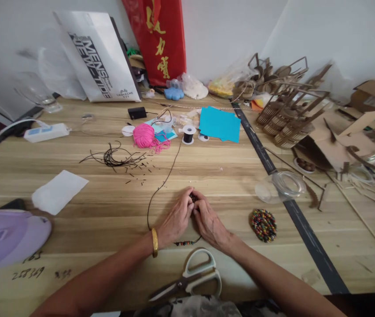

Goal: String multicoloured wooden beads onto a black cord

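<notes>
My left hand (178, 216) and my right hand (210, 221) meet at the middle of the table, fingers closed in a pinch. Between the fingertips is a small dark bunch of beaded cord (193, 197), mostly covered by the fingers. A black cord (159, 188) curves from the black thread spool (188, 135) down behind my left wrist. Below the hands, a short row of coloured beads (185, 243) sits on a black cord. Scissors with white handles (200, 272) lie partly open near my body. Right of my right hand is a pile of multicoloured beads (263, 225).
Beyond the hands are cut black cords (115, 157) with snippets, pink yarn (144, 135) and blue sheets (219, 124). Clear plastic containers (286, 184), wooden basket-like pieces (281, 121) and a cardboard box (342, 132) crowd the right. A purple appliance (12, 235) and white paper (59, 191) lie left.
</notes>
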{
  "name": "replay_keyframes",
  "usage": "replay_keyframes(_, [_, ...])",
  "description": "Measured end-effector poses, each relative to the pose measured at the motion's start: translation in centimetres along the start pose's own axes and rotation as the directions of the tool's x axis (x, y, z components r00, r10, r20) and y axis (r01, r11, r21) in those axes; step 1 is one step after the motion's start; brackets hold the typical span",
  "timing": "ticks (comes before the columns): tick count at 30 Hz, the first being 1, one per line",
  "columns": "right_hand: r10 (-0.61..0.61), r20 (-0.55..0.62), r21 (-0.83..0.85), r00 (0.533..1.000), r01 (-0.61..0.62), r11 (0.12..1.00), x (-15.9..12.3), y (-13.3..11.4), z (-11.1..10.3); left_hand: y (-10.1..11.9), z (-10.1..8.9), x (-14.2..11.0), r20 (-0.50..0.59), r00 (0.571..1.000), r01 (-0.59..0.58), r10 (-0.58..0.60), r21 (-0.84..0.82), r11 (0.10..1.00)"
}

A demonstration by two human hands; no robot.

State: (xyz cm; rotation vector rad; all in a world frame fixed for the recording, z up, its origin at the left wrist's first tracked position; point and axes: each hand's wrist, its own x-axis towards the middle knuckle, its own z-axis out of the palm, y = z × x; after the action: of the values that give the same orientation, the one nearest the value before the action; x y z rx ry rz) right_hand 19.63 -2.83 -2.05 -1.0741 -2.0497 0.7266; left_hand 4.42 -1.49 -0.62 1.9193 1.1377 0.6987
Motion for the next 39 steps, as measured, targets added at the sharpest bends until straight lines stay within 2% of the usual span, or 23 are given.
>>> replay_keyframes(7, [0.037,-0.02,-0.034,0.999,-0.037,0.999,0.2,0.0,-0.5,0.0,-0.4,0.3,-0.003,1.0,0.008,-0.008,-0.019,1.0])
replay_keyframes(13, [0.048,-0.091,-0.092,0.995,-0.056,0.994,1.0,1.8,-1.3,-0.3,-0.7,0.6,-0.032,0.999,0.035,-0.037,-0.044,0.998])
replay_keyframes(17, [0.06,-0.06,-0.111,0.996,-0.067,0.992,1.3,2.4,-1.4,-0.7,-0.9,0.9,-0.022,1.0,-0.008,0.007,-0.03,1.0])
replay_keyframes(22, [0.027,0.002,-0.072,1.0,-0.027,0.997,1.1,2.2,-1.4,-0.6,-0.9,1.0,0.016,0.999,-0.045,0.045,-0.014,0.999])
replay_keyframes(31, [0.007,0.04,-0.068,0.999,-0.004,0.998,0.3,1.4,-1.3,0.0,-1.4,0.4,0.001,1.0,0.02,-0.02,-0.017,1.0])
replay_keyframes(39, [0.002,0.017,-0.027,1.0,-0.001,1.0,0.3,0.9,-1.4,-0.1,-1.4,0.3,-0.016,0.998,0.062,-0.063,-0.038,0.997])
